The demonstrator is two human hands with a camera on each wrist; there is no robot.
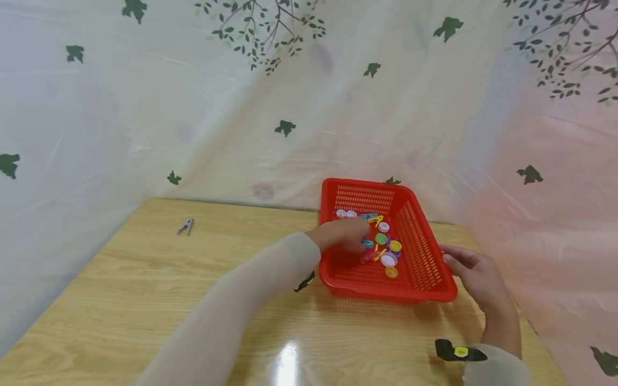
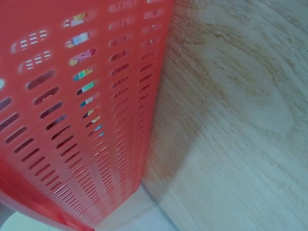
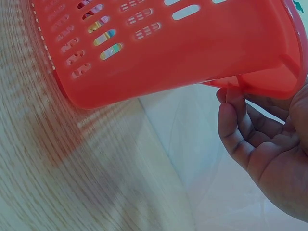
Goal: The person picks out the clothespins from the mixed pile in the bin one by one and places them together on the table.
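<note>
A red plastic basket (image 1: 425,244) with slotted sides stands on the table, small colourful pieces in it. My left hand (image 1: 345,234) reaches over its left side, down among the pieces; its fingers are blurred and I cannot tell whether they pinch anything. Right by those fingertips is a blue clip (image 1: 367,244). A yellow clip (image 1: 376,220), a green cap (image 1: 381,239), a yellow cap (image 1: 395,246) and a white-and-purple cap (image 1: 388,260) lie around it. With thumb and curled fingers, my right hand (image 1: 475,273) holds the basket's right rim, seen also in the right wrist view.
A grey clip (image 1: 185,226) lies alone on the wooden table (image 1: 120,300), toward the back left. Behind the table hangs a pale curtain (image 1: 217,134) with leaf prints, close to the basket's back and continuing along the right side.
</note>
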